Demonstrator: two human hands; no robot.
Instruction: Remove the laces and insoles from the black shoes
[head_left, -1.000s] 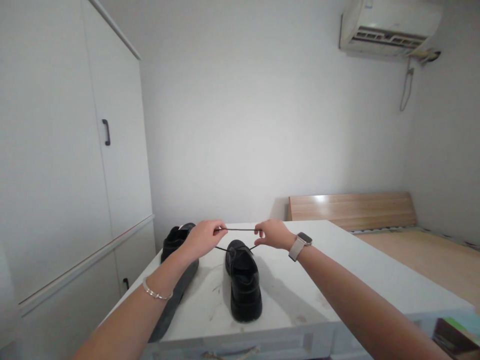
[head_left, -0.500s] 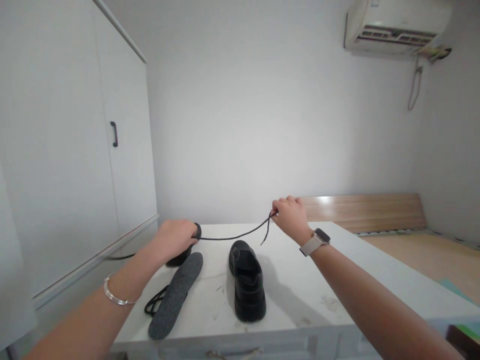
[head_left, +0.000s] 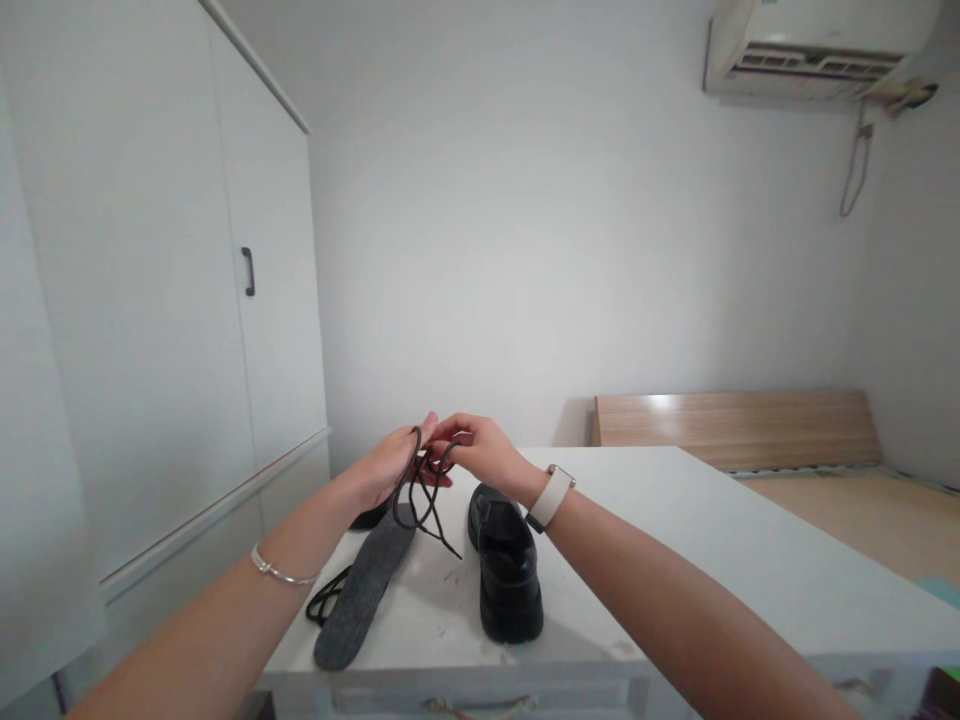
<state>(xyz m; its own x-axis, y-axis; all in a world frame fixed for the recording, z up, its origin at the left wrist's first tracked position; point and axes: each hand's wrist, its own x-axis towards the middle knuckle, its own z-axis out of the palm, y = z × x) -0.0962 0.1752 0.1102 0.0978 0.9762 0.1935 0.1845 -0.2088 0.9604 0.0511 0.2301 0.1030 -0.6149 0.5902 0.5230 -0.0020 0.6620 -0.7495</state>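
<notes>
A black shoelace hangs in loops from my two hands, which meet above the white tabletop. My left hand has the lace draped over its fingers and pinched near the thumb. Fingers closed, my right hand grips the lace against the left. Just below and to the right stands a black shoe, heel toward me, with no lace visible in it. A grey insole lies on the left, beneath my left hand. Behind the insole, another black shoe is mostly hidden by that hand.
Another bundle of black lace lies partly under the insole. The white table has a drawer with a rope handle at its front. A white wardrobe stands left; a wooden headboard and bed are at the right.
My hands have come together from far apart. The lace, stretched between them before, now hangs gathered in loops. The view has shifted slightly.
</notes>
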